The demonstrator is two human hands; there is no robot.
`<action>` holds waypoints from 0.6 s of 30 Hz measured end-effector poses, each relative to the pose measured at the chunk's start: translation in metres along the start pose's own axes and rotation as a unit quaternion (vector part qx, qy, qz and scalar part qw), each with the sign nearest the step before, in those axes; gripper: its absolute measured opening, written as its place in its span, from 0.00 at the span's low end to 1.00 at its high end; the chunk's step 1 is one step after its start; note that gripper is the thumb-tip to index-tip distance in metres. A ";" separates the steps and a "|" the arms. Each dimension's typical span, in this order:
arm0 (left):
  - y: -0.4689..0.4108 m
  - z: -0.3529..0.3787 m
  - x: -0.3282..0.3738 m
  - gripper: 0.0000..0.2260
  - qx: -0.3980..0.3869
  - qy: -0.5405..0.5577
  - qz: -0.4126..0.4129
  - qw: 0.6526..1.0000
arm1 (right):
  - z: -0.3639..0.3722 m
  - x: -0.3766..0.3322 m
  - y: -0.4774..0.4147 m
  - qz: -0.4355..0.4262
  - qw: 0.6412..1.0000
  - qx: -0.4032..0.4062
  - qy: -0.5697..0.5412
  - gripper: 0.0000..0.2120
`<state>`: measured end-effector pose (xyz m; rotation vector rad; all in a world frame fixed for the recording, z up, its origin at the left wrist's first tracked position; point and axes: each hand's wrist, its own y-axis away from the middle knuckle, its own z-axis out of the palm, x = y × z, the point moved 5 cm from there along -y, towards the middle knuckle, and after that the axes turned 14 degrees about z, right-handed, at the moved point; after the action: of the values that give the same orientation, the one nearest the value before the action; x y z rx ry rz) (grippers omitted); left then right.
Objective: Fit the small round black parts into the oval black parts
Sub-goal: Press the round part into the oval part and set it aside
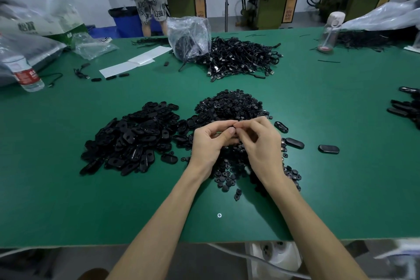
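Head view, bench read from the left. Oval parts [131, 138]: a big loose heap on the green table [68, 200], just left of the hands. Many show an open hole, so they are judged still unfitted.

Left hand [211, 141]: fingers curled, thumb and fingertips drawn in to meet those of the right hand [261, 143], which is curled the same way. Both hands hang over the near part of the round parts [229, 104], a second heap spreading from centre table toward the person. Whatever sits between the fingertips is hidden, so it cannot be told whether they pinch an oval, a round one or both. Judged: one fitting in hand.

Right of the hands, two lone ovals [294, 143] lie apart from both heaps, possibly finished, not certain. Dark pieces [406, 109] at the far right edge are too dim to identify.

Progress is judged early: both heaps remain large and little visible output lies on the table.
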<state>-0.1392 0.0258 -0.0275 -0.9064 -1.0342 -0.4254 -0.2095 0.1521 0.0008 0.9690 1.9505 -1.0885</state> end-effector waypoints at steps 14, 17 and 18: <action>-0.001 -0.005 -0.001 0.08 0.034 -0.022 -0.012 0.999 | -0.002 0.000 -0.002 0.038 0.998 -0.015 -0.055 0.11; 0.000 -0.003 -0.002 0.08 0.026 -0.032 -0.013 0.999 | -0.002 0.004 -0.004 0.071 0.995 -0.026 -0.064 0.07; 0.000 -0.002 -0.002 0.08 0.022 -0.036 -0.011 0.999 | -0.002 0.005 -0.004 0.077 0.994 -0.032 -0.064 0.07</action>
<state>-0.1392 0.0239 -0.0297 -0.8766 -1.1161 -0.3892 -0.2152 0.1536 -0.0014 0.9735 1.7671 -0.9700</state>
